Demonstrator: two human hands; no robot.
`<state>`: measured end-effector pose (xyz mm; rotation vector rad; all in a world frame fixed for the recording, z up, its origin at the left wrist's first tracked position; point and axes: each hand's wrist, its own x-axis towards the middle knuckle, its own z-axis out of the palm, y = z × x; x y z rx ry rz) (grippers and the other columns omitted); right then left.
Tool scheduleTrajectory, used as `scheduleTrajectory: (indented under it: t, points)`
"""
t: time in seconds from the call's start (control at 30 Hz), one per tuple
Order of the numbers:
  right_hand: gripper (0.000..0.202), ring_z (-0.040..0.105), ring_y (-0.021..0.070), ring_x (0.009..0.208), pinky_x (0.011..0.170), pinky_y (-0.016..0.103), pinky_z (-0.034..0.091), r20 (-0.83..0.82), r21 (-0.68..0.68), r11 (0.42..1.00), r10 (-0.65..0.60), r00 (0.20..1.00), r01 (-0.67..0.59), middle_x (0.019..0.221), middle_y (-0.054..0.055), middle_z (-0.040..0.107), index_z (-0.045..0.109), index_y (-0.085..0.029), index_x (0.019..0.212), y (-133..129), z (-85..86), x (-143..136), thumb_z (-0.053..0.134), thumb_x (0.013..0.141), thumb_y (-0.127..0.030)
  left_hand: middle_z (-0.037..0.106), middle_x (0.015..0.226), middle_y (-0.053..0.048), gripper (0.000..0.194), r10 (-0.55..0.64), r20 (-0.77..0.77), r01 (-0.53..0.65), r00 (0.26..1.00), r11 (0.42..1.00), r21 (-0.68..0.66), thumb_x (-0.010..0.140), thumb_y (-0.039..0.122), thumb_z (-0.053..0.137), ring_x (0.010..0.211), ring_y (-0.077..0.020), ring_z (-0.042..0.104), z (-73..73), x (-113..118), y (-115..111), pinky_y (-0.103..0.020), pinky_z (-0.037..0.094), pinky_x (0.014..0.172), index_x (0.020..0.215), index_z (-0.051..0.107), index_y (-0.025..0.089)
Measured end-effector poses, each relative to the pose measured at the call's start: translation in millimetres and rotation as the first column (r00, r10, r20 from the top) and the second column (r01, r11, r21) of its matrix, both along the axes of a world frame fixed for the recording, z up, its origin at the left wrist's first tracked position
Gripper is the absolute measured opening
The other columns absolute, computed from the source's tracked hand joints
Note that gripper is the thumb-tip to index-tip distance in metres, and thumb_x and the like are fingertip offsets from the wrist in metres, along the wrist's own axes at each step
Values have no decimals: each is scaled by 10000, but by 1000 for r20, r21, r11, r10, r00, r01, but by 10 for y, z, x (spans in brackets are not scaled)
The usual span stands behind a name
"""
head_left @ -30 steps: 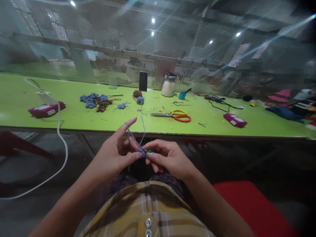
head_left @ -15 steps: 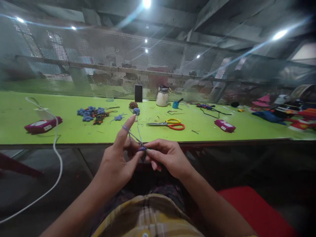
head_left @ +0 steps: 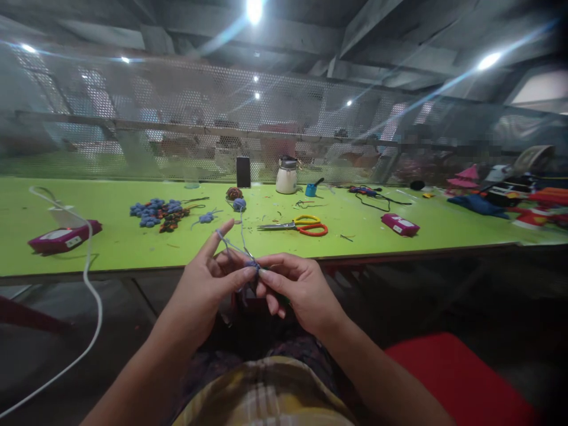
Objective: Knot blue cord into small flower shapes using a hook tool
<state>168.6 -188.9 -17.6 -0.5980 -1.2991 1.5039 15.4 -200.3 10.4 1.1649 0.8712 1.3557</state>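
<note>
In front of the table edge, my left hand [head_left: 199,296] pinches a small purple-blue crochet piece [head_left: 251,265] between thumb and fingers. Blue yarn [head_left: 242,232] loops round its raised index finger and runs up to a small blue yarn ball [head_left: 239,204] on the table. My right hand [head_left: 308,290] is closed on a thin crochet hook [head_left: 249,253]; the metal tip shows at the piece, and a bit of green handle is visible under the fingers. Both hands' fingertips meet at the piece and hide most of it.
On the green table [head_left: 213,245] lie scissors [head_left: 295,226], blue crocheted flowers [head_left: 153,212], a brown yarn ball [head_left: 234,193] and two magenta power boxes [head_left: 66,238] [head_left: 400,225]. A white jar [head_left: 286,176] and a phone [head_left: 243,172] stand behind. A white cable [head_left: 98,296] hangs left.
My left index finger has lowered and leans more to the right, with the yarn loop lower. The hook tip has shifted slightly at the piece. The view has moved a little.
</note>
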Motion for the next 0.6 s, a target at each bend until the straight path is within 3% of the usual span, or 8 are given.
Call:
scheduleTrajectory:
  t: [0.2, 0.47, 0.6]
  points:
    - [255, 501, 52, 372, 322, 143, 374, 67, -6, 1000, 8, 998, -7, 594, -5, 624, 664, -137, 935, -5, -16, 43, 678, 738, -297, 630, 663, 37, 927, -32, -61, 33, 998, 999, 17, 635, 112, 751, 610, -121, 603, -37, -11, 17, -235, 486, 630, 1408, 258, 243]
    - [263, 465, 42, 376, 337, 149, 322, 100, 60, 998, -33, 994, 27, 578, -24, 585, 664, -144, 971, -1, -116, 60, 671, 750, -287, 580, 658, 42, 806, -93, 84, 104, 992, 985, -140, 617, 48, 736, 560, -69, 542, -80, -37, -11, -164, 450, 562, 1340, 396, 151]
    - [231, 446, 38, 383, 358, 163, 319, 125, 141, 987, -98, 987, 80, 572, -27, 569, 680, -152, 968, -11, -118, 58, 656, 765, -259, 597, 702, 21, 775, -96, 65, 104, 993, 987, -120, 637, 77, 729, 592, -88, 560, -90, 7, -28, -177, 453, 556, 1337, 410, 168]
